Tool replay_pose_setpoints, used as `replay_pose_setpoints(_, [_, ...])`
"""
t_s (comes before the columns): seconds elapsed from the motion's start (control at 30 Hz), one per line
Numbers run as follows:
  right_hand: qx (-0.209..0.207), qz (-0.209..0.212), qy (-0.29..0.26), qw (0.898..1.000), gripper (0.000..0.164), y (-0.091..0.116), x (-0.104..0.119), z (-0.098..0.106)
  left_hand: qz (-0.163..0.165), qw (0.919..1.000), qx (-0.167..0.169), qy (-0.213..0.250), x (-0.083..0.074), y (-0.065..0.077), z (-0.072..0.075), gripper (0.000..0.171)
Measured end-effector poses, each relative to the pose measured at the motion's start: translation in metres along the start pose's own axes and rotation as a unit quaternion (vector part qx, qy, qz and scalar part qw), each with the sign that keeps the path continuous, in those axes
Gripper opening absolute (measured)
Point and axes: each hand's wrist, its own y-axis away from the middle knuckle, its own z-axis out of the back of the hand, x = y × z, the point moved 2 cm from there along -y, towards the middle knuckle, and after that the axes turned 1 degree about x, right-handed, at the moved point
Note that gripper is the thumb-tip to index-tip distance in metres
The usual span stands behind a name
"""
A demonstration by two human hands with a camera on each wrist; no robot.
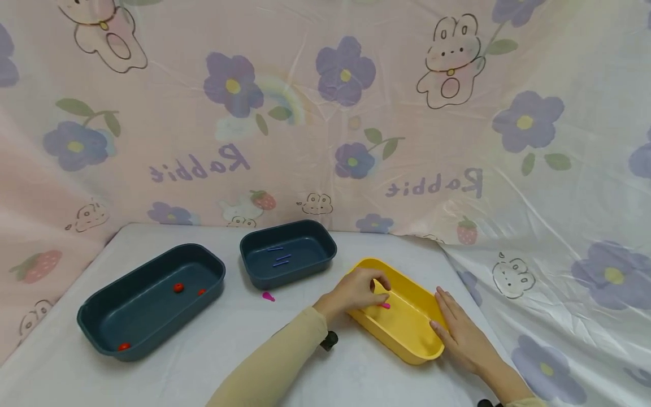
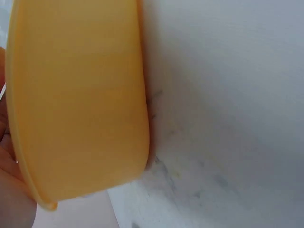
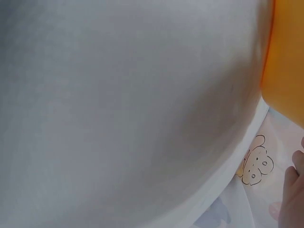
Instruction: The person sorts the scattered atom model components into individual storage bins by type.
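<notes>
My left hand [image 1: 359,290] reaches over the left rim of the yellow tray [image 1: 418,356], its thumb and index finger bent toward each other. Just below the thumb tip a small pink piece [image 1: 386,306] shows, partly covered by the thumb; I cannot tell whether the fingers pinch it. With fingers straight, my right hand [image 1: 460,333] lies along the tray's right side, its thumb at the rim. In the left wrist view the outer wall of the yellow tray [image 2: 80,104] hides most of the left hand. Only part of the right hand [image 3: 295,190] appears in the right wrist view.
A second pink piece [image 1: 268,296] lies on the white table [image 1: 244,333], left of the yellow tray. Behind it stands a dark blue tray [image 1: 290,277] with several thin blue sticks [image 1: 281,260]. At left, a larger teal tray [image 1: 152,327] holds small red pieces [image 1: 178,288].
</notes>
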Motion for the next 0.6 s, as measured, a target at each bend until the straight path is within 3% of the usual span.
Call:
replay_pose_setpoints(0.33, [0.009, -0.006, -0.001, 1.000, 0.069, 0.000, -0.002, -0.002, 0.005, 0.9991, -0.043, 0.002, 0.012, 0.019, 0.017, 0.010])
replay_pose_setpoints(0.6, [0.004, -0.002, -0.005, 1.000, 0.069, 0.000, -0.003, -0.003, 0.033, 0.9964, -0.076, 0.017, 0.025, 0.041, 0.040, 0.011])
